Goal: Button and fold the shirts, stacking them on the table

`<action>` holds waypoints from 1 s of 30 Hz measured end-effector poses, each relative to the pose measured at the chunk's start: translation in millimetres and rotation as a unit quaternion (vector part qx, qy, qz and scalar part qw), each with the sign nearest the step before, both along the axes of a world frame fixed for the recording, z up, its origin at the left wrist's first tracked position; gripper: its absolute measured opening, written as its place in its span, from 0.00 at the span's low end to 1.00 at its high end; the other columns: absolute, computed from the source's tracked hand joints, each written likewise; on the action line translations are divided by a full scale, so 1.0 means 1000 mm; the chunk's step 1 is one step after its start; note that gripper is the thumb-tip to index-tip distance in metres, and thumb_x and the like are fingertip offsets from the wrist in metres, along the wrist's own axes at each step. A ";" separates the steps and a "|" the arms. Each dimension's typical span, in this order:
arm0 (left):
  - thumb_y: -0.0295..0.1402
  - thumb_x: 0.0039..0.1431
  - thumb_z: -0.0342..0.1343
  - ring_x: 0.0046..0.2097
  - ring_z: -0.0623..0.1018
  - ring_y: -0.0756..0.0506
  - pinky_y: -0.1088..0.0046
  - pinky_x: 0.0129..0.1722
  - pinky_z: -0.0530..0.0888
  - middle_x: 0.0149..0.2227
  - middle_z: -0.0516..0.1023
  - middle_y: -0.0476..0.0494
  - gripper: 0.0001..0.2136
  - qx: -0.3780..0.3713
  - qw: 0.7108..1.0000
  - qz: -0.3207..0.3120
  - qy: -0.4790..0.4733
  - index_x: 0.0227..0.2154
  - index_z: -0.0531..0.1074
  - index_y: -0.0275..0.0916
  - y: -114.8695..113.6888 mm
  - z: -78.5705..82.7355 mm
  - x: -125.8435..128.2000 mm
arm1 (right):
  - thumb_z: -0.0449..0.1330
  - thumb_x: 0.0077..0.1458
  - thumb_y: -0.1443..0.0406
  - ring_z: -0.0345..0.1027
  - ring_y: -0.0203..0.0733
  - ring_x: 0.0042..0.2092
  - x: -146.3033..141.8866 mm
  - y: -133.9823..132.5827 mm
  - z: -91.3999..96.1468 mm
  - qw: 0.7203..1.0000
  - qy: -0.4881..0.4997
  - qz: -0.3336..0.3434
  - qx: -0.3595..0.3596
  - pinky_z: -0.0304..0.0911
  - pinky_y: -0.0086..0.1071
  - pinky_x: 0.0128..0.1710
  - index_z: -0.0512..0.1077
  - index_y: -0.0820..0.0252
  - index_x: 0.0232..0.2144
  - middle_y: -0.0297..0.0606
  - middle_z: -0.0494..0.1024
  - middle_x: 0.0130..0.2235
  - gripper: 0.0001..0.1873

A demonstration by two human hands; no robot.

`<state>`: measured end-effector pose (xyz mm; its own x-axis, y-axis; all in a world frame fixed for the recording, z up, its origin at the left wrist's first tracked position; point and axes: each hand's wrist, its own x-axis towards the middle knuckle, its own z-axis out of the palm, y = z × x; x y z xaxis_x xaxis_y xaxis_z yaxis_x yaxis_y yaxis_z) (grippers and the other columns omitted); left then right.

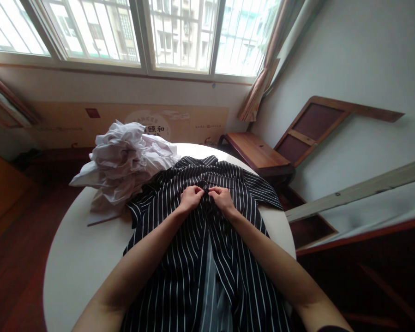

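Left hand (191, 197) and right hand (222, 198) pinch the striped shirt (179, 267) at its front edges. Risk: uneven pull may bunch fabric; white clothes (124, 159) at 10 o'clock crowd the surface (72, 258).

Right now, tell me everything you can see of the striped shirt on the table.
The striped shirt is dark, thin cloth with narrow white stripes, a collar and short sleeves. It lies front up on the round white table, collar away from the person and hem towards them. Its front gapes lower down, showing a paler inside. The left hand and right hand pinch the front edges together at the chest. A heap of white clothes touches its left shoulder.
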<state>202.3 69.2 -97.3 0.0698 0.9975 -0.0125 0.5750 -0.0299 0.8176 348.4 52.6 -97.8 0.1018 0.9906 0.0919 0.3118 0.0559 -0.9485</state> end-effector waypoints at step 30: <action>0.35 0.54 0.55 0.35 0.77 0.48 0.75 0.36 0.69 0.33 0.80 0.45 0.09 -0.019 1.000 0.015 0.010 0.31 0.78 0.38 0.000 0.006 -0.002 | 0.55 0.47 0.64 0.71 0.39 0.31 -0.001 -0.006 0.010 0.999 -0.018 0.034 0.022 0.64 0.30 0.32 0.78 0.59 0.29 0.35 0.79 0.28 0.12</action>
